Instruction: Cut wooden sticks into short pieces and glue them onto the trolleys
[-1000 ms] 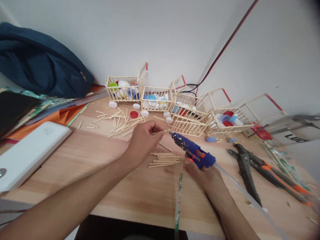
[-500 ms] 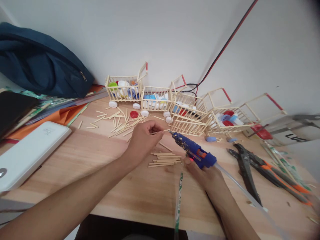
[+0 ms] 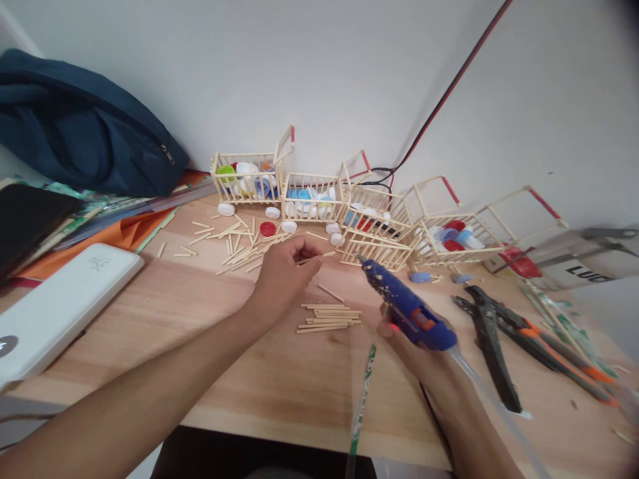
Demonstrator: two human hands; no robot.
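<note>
At frame centre my left hand [image 3: 284, 269] pinches a thin stick [image 3: 319, 255] over the desk [image 3: 200, 319] while my right hand [image 3: 424, 352] grips a blue glue gun [image 3: 404, 305] beside it, whose hot tip, I judge, could burn my fingers.

The stick pile [image 3: 329, 317] lies on the tabletop [image 3: 200, 319] between your left hand [image 3: 284, 274] and right hand [image 3: 418, 347]. Carts [image 3: 313, 196] stand far behind it, pliers [image 3: 492, 342] right.

Plain white wall [image 3: 324, 73], matte, evenly lit, no hard shadows. Red-and-black cable [image 3: 453, 83] runs diagonally down it from the upper right. Light wooden table [image 3: 294, 386] butts against the wall; dark gap below its front edge.
</note>
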